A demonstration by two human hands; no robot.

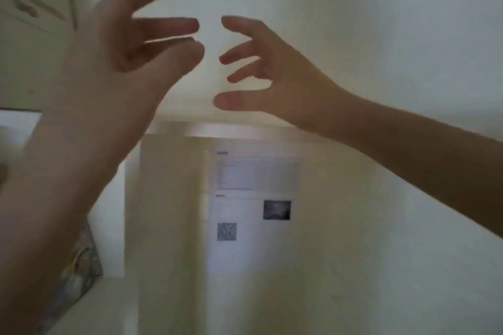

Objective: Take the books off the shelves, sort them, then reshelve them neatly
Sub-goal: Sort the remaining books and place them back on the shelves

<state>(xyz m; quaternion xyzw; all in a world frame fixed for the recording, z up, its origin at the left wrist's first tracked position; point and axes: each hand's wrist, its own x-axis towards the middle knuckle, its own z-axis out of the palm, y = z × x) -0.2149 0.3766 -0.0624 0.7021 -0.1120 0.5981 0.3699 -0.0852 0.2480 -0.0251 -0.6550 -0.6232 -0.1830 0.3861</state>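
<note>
Blurry frame. My left hand and right hand are raised before a pale wall, fingers spread wide, holding nothing. No books or shelf clearly visible; the patterned thing at lower left might be one, can't tell. I judge this a reach between pickups. Next I need to find the shelf and grip a book.

The left hand and right hand are bare. Behind each, a bare forearm reaches the frame edge: the left forearm looks broad and close, the right forearm slimmer. Fine detail is blurred.
</note>
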